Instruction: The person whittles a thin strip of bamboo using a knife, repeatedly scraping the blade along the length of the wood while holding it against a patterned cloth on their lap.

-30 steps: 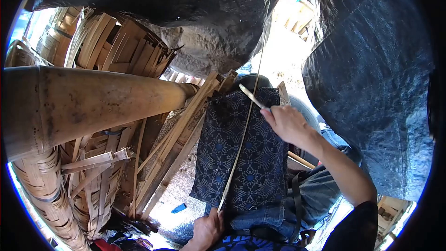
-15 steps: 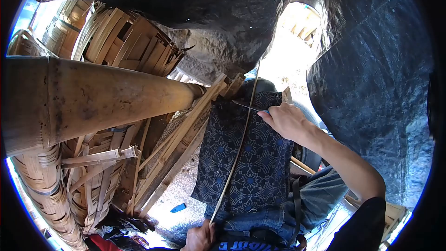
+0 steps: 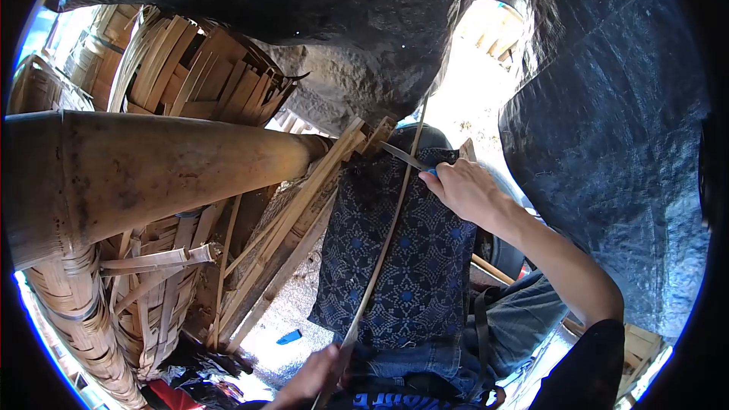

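Note:
My right hand (image 3: 465, 188) is closed around the blue handle of a knife (image 3: 404, 156), whose blade points up and left across a long, thin bamboo strip (image 3: 385, 247). The strip runs from the bright gap at the top down over a patterned dark blue cloth (image 3: 406, 281) on my lap. Near the bottom edge my left hand (image 3: 310, 373) has its fingers closed at the strip's lower part; motion blurs it, and the strip passes along its right side.
A thick bamboo pole (image 3: 175, 175) juts in from the left, beside split bamboo slats (image 3: 292, 220) and woven baskets (image 3: 72, 296). Dark plastic sheeting (image 3: 600, 129) hangs at right and top. A small blue piece (image 3: 289, 337) lies on the ground.
My left hand has moved down and left, and the strip's lower end now reaches past it to the bottom edge. My right hand stays nearly in place; more of the knife's flat side shows.

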`<state>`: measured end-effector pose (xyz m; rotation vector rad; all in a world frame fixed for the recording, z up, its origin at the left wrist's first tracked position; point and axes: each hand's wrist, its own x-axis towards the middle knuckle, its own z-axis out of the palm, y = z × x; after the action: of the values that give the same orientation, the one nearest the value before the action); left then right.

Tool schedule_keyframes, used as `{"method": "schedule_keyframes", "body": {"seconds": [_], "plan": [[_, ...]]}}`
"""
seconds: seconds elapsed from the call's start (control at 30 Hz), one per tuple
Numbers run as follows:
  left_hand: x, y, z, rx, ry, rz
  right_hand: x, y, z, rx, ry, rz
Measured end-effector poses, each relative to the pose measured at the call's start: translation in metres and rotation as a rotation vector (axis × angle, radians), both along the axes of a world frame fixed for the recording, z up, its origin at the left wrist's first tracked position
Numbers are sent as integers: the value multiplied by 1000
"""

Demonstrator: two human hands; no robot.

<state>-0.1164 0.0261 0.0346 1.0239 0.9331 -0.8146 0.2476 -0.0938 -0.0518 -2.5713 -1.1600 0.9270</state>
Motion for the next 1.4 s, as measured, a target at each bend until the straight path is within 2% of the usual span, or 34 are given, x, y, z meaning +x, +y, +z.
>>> {"method": "schedule_keyframes", "body": {"seconds": [0.07, 0.1, 0.17, 0.27, 0.33, 0.4, 0.43, 0.47, 0.53, 0.57, 0.63, 0.73, 0.77, 0.87, 0.97, 1.0, 1.07, 1.1, 1.2, 1.4], "plan": [[51, 2, -1, -238, 72, 399, 2, -1, 2, -2, 25, -9], [58, 2, -6, -239, 71, 401, 2, -1, 3, -8, 53, -11], [63, 1, -22, -547, 195, 416, 3, -5, 3, 12, 64, -11], [48, -4, -25, -560, 256, 486, 11, -7, 11, 25, 119, -5], [41, -7, -15, -498, 259, 498, 11, -7, 14, 20, 180, 9], [34, -13, -5, -328, 204, 477, 9, -7, 16, -8, 229, 64], [34, -16, 0, -219, 262, 461, 6, -5, 20, 5, 230, 36], [39, -21, 10, -219, 265, 466, 4, -4, 18, 4, 234, 40], [47, -29, 26, 179, 562, 350, 2, -2, 12, 40, 150, 44], [46, -28, 27, 182, 560, 353, 5, -1, 11, 43, 148, 47], [39, -28, 29, 227, 504, 189, 11, -1, 9, 85, 158, 40], [33, -34, 24, 303, 495, 222, 23, -2, 9, 112, 179, 99], [26, -32, 21, 272, 392, 245, 23, -4, 9, 135, 192, 100], [30, -30, 17, 231, 317, 329, 21, -4, 15, 109, 172, 82], [52, -28, 34, 180, 483, 390, 16, -5, 16, 107, 157, 77], [45, -29, 27, 181, 486, 388, 14, -7, 13, 117, 142, 65], [47, -23, 14, -145, 152, 545, 10, -9, 9, 130, 113, 68], [49, -15, 8, -230, 182, 448, 9, -10, 8, 144, 81, 75], [31, -18, -13, -304, 126, 483, 7, -11, 10, 122, 114, 37], [24, -18, -20, -357, 94, 574, -4, -21, 29, 118, 247, 1]]}}
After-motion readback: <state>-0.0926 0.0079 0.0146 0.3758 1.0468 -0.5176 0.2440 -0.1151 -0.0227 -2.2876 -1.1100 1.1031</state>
